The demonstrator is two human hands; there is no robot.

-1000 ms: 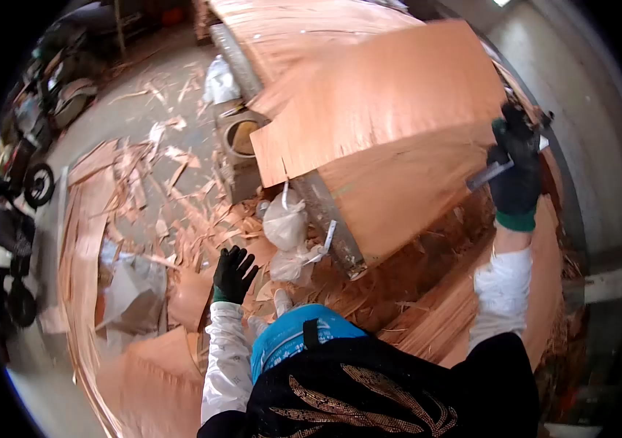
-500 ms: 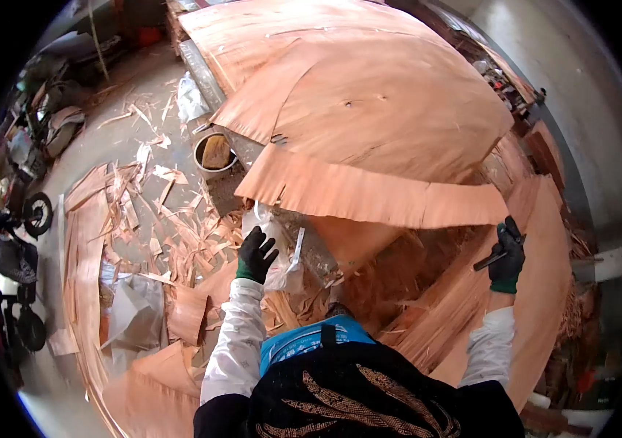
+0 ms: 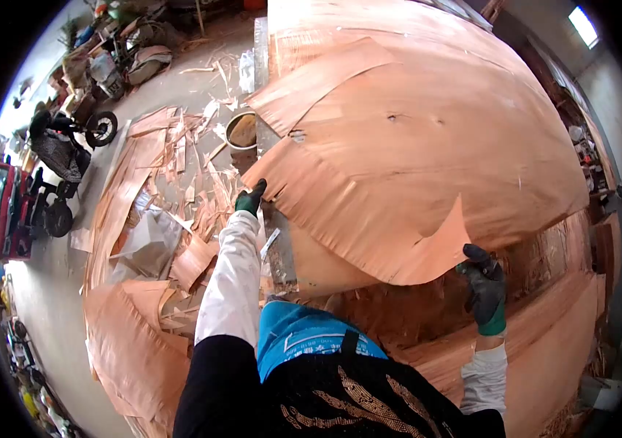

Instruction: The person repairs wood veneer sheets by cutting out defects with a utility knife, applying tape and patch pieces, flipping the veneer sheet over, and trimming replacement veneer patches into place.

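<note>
A thin reddish-brown wood veneer sheet lies curved along the near side of a large veneer stack. My left hand, in a black and green glove, is closed on the sheet's left corner. At the sheet's right end, below a raised pointed tip, my right hand is by its edge with fingers bent; whether it grips the edge or a tool is hidden. Another veneer piece rests on the stack's left part.
A round bucket stands left of the stack. Veneer scraps and a plastic bag lie on the floor. More veneer lies at the lower right. A motorbike and a red vehicle are at the far left.
My left hand has moved up to the sheet's left corner and closed on it. The sheet's right end has curled up into a point, and the whole view has shifted.
</note>
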